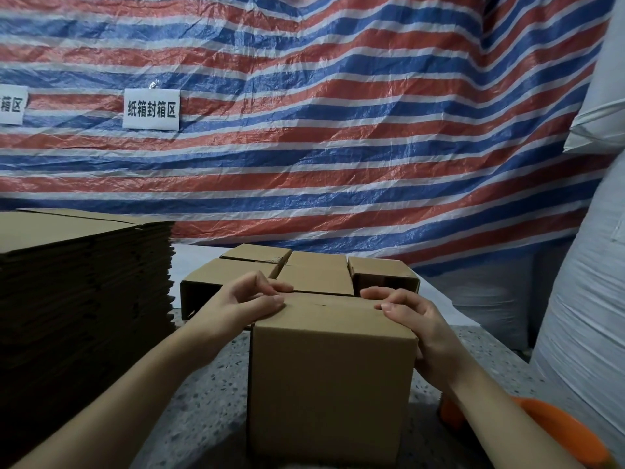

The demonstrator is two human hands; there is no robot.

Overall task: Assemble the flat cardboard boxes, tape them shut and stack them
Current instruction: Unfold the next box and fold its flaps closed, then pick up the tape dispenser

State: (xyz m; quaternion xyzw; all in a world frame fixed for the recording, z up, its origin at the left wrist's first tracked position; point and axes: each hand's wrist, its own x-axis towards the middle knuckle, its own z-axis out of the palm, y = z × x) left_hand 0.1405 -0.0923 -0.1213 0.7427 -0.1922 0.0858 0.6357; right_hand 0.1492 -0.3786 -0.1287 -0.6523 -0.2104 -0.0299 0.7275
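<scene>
Hands first: your left hand (252, 299) rests curled on the top left edge of the box (333, 370) at lower center, your right hand (411, 319) curls over its top right corner, both forearms reaching forward.

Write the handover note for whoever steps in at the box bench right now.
Left hand: fingers curled on the near box, at its top left edge.
Right hand: curled over its top right edge.
Near box: upright on the speckled floor, top flaps folded down, no tape visible.
Behind it: assembled boxes grouped together.
Left: stack of flat cardboard.
Left to do: tape this box, stack it, continue with the flats.
</scene>
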